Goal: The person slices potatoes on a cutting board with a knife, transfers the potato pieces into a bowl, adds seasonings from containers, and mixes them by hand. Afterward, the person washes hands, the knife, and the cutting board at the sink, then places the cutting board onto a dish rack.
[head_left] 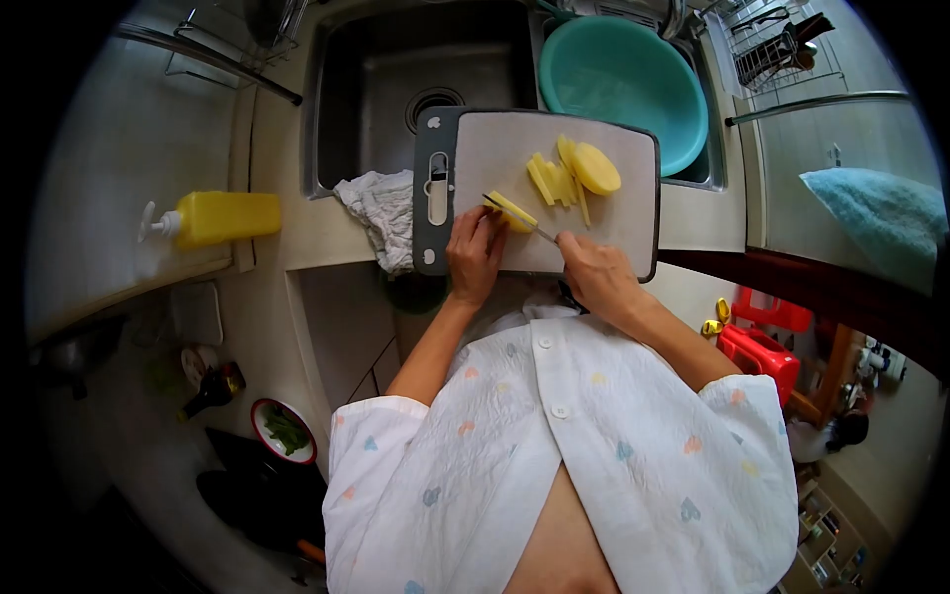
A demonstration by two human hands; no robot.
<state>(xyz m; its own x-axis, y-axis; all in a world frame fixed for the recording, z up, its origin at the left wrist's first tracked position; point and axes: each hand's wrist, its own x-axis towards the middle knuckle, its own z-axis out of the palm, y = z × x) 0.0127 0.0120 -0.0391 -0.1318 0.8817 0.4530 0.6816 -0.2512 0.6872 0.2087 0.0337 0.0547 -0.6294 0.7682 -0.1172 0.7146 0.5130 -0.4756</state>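
My right hand [600, 273] is wrapped round the handle of a knife [534, 229], its thin blade slanting up and left across the cutting board [633, 233]. Under the blade lie yellow potato slices [512, 207]. My left hand [475, 247] presses them down with bent fingertips, close beside the blade. Further up the board are cut potato strips [550, 181], and a larger potato piece [598, 168] rests to their right with its flat pale face showing. The knife's handle is mostly hidden in my right hand.
The board bridges the front of a steel sink [376, 79]. A turquoise basin [633, 84] stands in the right bowl. A crumpled cloth [381, 213] touches the board's left side. Further left are a yellow pump bottle [228, 218] and a red-rimmed bowl of greens [284, 432].
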